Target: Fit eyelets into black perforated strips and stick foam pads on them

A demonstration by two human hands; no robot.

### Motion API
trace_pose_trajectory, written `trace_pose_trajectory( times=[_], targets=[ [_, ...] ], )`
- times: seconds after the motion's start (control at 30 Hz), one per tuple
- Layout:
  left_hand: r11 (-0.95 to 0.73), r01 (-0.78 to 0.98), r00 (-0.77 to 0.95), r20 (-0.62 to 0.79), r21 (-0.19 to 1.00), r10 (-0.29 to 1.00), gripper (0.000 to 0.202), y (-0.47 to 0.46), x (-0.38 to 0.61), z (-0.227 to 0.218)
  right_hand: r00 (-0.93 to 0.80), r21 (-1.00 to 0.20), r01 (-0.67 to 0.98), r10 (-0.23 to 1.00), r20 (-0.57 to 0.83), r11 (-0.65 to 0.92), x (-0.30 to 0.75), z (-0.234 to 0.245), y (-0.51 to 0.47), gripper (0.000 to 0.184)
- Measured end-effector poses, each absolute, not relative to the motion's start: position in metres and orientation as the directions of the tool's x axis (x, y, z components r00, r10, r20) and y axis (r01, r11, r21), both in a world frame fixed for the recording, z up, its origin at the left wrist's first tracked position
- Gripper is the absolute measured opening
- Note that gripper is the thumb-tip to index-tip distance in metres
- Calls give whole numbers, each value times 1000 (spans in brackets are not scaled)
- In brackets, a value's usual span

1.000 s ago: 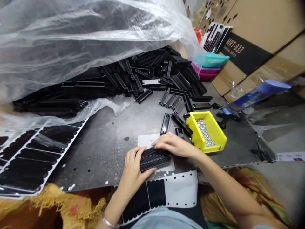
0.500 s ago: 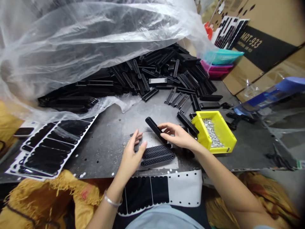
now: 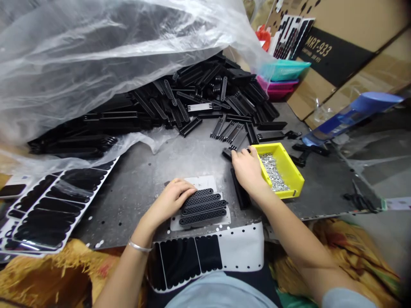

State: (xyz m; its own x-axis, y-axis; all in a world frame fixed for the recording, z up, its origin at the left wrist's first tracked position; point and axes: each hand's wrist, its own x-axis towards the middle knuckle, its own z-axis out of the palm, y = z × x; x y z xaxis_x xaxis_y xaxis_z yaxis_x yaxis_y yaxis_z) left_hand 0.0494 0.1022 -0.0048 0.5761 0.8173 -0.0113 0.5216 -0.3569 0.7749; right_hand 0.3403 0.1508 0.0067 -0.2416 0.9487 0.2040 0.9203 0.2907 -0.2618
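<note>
Several black bars with a crosshatched face (image 3: 203,209) lie side by side on a white plate (image 3: 208,182) at the front of the table. My left hand (image 3: 175,196) curls over their left ends, with thumb and fingers pressed against them. To the right, my right hand (image 3: 247,167) has its fingers bent down around the end of another black bar (image 3: 226,153), just left of the yellow bin (image 3: 297,182). Its fingertips are partly hidden. Under that hand, a further black bar (image 3: 239,190) lies on the table.
Small silver metal pieces (image 3: 274,173) fill part of the bin. A big heap of black parts (image 3: 205,81) lies behind, partly under clear plastic sheeting (image 3: 96,51). Black sticker sheets (image 3: 48,218) are at left, scissors (image 3: 359,199) at right. A sticker strip (image 3: 240,248) hangs at the front edge.
The bar that my right hand held now lies with the others on the plate. My right hand has moved right to the bars beside the bin. My left hand has closed onto the row's left ends.
</note>
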Motion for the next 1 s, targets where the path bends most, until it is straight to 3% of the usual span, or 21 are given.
trace_pose_trajectory(
  times=[0.07, 0.17, 0.23, 0.33, 0.43, 0.53, 0.63, 0.67, 0.77, 0.83, 1.0],
  targets=[
    [-275, 506, 524, -38, 817, 851, 33, 98, 51, -10, -326, -290, 887, 932, 161, 360, 317, 3, 157, 36],
    [-145, 511, 125, 94, 847, 988, 41, 91, 51, -20, -512, -358, 784, 855, 88, 506, 280, 2, 154, 25],
    [-98, 494, -70, 152, 864, 986, 52, 85, 49, -24, -638, -463, 669, 769, 44, 582, 266, 3, 145, 25],
    [-35, 406, 104, -8, 913, 995, 53, 77, 46, -23, -700, -615, 536, 712, 60, 578, 276, 12, 125, 29],
    [-40, 414, 263, -77, 909, 962, 56, 71, 44, -15, -539, -611, 587, 820, 194, 531, 328, 30, 103, 29],
    [-200, 554, 325, 11, 808, 945, 61, 57, 45, -6, -141, -454, 845, 937, 320, 282, 399, 42, 89, 28],
    [-462, 653, 484, 139, 600, 864, 101, 30, 51, -2, -164, -276, 938, 971, 175, 209, 452, 32, 83, 27],
    [-551, 648, 547, 182, 526, 817, 102, 20, 53, -3, -194, -230, 948, 972, 131, 221, 461, 23, 83, 27],
    [-685, 643, 597, 336, 343, 728, 59, -7, 59, -16, -242, -140, 958, 968, 69, 249, 468, -3, 88, 30],
    [-683, 673, 541, 440, 284, 717, 35, -16, 60, -26, -248, -162, 955, 968, 38, 251, 465, -14, 91, 30],
    [-666, 674, 472, 507, 319, 721, 17, -8, 66, -32, -286, -301, 919, 956, -65, 255, 476, -13, 91, 25]
  ],
)
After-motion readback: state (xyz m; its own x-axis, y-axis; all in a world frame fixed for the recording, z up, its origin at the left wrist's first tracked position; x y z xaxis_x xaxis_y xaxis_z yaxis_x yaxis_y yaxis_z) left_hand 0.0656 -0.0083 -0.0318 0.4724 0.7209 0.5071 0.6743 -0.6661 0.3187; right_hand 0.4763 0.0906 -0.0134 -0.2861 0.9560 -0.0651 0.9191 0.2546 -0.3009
